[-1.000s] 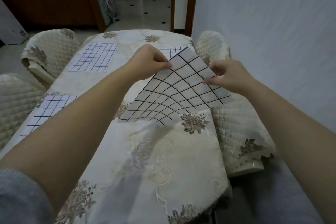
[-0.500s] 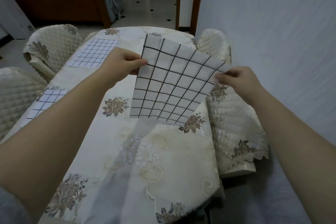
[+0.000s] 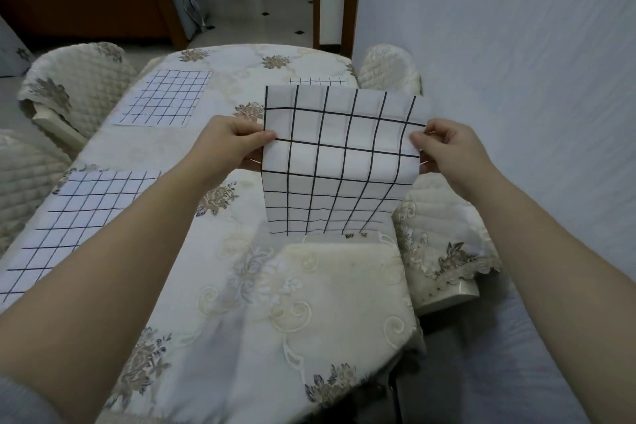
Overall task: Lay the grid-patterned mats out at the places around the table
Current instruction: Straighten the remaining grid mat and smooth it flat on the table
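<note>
Dining table [image 3: 261,303], floral cloth: 9 o'clock mat [image 3: 79,217], 11 o'clock mat [image 3: 165,98] and 12 o'clock mat [image 3: 316,81] lie flat. Left hand [image 3: 227,144] and right hand [image 3: 447,148] pinch side edges of held mat [image 3: 340,162], raised at 1 o'clock.

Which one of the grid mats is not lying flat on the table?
The raised mat, pinched by the left hand and right hand; the near-left mat, far-left mat and far-right mat lie flat.

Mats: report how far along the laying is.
Done: far-left mat, near-left mat and far-right mat (mostly hidden) lie flat on the table. In hand: fourth mat, pinched by left hand and right hand over the near-right place. Left: lay it down there.
</note>
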A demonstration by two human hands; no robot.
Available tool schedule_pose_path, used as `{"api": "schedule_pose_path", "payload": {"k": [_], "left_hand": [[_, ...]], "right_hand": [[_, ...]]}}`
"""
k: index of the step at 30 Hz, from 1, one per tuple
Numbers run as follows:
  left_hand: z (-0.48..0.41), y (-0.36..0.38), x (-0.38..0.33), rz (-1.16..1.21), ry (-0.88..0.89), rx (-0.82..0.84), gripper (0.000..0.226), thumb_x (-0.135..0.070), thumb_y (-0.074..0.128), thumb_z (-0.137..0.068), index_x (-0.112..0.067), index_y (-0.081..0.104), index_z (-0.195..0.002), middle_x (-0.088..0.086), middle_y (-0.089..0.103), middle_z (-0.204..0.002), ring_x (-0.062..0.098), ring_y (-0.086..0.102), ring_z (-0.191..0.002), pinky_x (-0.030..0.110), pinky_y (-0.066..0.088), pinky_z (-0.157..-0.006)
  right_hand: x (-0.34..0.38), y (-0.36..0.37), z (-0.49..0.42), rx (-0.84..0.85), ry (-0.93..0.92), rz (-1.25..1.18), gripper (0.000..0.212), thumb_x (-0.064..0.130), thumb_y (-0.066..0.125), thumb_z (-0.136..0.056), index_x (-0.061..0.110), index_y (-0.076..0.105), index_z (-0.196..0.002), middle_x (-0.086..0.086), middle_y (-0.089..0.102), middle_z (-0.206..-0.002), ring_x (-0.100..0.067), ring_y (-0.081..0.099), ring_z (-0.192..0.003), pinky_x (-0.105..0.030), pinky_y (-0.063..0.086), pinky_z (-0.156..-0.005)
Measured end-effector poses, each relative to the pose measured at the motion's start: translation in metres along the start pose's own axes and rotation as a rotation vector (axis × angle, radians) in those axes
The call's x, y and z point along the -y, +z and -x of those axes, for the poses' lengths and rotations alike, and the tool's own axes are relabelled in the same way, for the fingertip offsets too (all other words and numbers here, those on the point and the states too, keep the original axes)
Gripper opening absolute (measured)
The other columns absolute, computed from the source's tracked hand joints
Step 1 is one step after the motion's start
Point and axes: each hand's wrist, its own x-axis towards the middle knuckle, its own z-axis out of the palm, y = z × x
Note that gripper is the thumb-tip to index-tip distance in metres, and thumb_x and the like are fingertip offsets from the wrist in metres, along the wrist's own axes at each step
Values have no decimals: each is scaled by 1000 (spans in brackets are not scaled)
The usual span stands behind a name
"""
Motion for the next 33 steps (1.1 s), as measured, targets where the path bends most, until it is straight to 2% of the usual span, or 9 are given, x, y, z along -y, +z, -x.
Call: {"api": "schedule_pose_path", "payload": {"k": [8,12,16,21,27,30,31,33], "left_hand": [[2,0,4,37,-51,90,12,-11,62,-90,-6,71,-87,6,72,-70,23,68,-59,29,55,-50],[-5,2,12,25,-96,107,14,-12,61,-91,-2,70,-88,11,69,-73,25,65,-57,30,55,-48],[-15,10,35,19,-195,130,21,-14,60,-92,5,67,-95,16,65,-78,25,63,-56,31,55,-48],[-32,21,70,42,-332,140,18,-16,61,-92,1,67,-92,13,63,-75,22,61,-51,31,55,-47],[-53,31,108,91,-470,127,13,-14,60,-92,-4,67,-90,9,65,-73,18,62,-47,28,55,-46],[-66,34,123,95,-510,124,14,-16,60,-92,-4,68,-91,10,67,-80,20,64,-52,31,58,-53],[-71,35,128,97,-516,115,13,-16,60,-92,-5,68,-90,10,67,-81,20,64,-53,30,57,-53],[-81,38,136,97,-525,98,13,-16,60,-92,-6,68,-91,10,68,-83,19,66,-55,29,57,-54]], "right_hand": [[5,-6,0,43,97,-46,19,12,62,-90,13,56,-72,-8,52,-67,-17,48,-53,-23,48,-46],[0,-5,-8,79,176,-54,21,11,60,-91,14,55,-71,-5,55,-68,-10,51,-45,-20,45,-43],[-20,-1,-22,108,290,20,24,10,60,-91,13,52,-69,-3,49,-66,-7,47,-42,-17,43,-42],[-61,7,-45,130,401,110,13,15,60,-91,12,59,-79,-15,57,-86,-23,54,-65,-28,49,-56],[-106,23,-63,148,525,234,16,24,63,-89,12,61,-79,-16,60,-82,-24,55,-69,-32,49,-60],[-119,30,-70,123,545,273,16,23,61,-90,10,60,-82,-12,59,-73,-22,53,-60,-18,47,-48],[-124,33,-74,111,543,278,17,23,61,-91,9,60,-82,-11,58,-72,-21,53,-60,-18,47,-46],[-134,36,-82,96,547,279,19,27,63,-88,9,61,-82,-15,62,-79,-24,58,-68,-30,55,-60]]}}
